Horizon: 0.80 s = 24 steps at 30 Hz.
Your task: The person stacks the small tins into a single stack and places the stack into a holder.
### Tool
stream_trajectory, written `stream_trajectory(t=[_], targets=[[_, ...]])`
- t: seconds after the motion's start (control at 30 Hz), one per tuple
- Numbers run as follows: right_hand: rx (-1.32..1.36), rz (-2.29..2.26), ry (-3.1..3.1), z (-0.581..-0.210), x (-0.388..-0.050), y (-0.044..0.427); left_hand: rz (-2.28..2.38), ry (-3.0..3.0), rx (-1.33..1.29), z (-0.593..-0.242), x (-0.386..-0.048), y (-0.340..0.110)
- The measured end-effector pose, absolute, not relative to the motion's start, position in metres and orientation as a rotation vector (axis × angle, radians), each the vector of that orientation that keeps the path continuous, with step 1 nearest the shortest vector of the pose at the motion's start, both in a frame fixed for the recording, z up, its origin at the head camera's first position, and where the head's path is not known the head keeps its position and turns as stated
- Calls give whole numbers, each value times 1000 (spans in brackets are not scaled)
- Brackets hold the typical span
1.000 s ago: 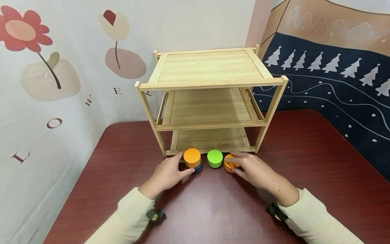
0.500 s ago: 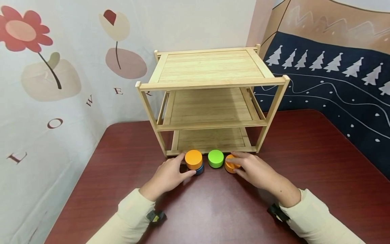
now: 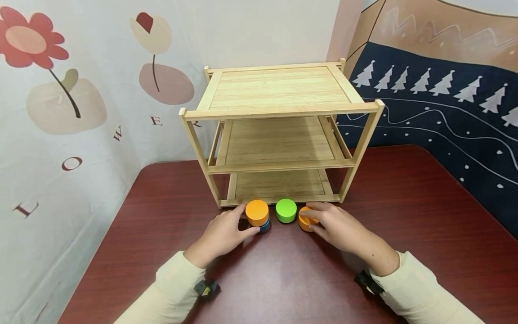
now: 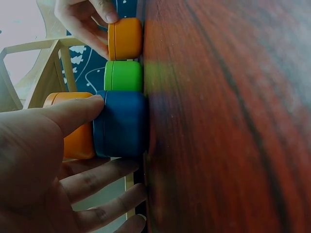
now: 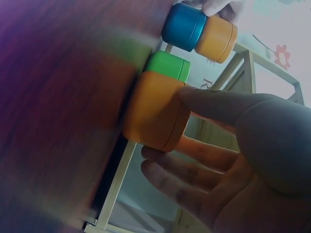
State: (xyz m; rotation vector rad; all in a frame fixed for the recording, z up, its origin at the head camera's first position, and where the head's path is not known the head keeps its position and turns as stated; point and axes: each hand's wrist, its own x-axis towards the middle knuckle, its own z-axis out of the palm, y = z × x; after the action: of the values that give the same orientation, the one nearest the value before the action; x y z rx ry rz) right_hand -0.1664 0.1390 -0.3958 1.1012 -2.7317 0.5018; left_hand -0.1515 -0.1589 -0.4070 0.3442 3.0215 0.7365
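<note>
your sleeves [image 3: 178,281]: cream | top jar [image 3: 257,213]: orange | bottom jar [image 4: 124,124]: blue | middle jar [image 3: 286,211]: green | right jar [image 5: 155,111]: orange | table [image 3: 283,279]: dark red, streaky

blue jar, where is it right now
In the head view, the blue jar sits left of the green jar, directly under an orange jar.

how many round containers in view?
4: orange container atop blue container, both at the left hand; green container in the middle; second orange container at the right hand.
</note>
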Motion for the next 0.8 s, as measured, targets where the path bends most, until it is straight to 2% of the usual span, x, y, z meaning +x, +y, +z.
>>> stream_trajectory(t=[0.8], targets=[[1133,492,-2641,-384,-152,134,690,3062,390,-409,-150,-157]])
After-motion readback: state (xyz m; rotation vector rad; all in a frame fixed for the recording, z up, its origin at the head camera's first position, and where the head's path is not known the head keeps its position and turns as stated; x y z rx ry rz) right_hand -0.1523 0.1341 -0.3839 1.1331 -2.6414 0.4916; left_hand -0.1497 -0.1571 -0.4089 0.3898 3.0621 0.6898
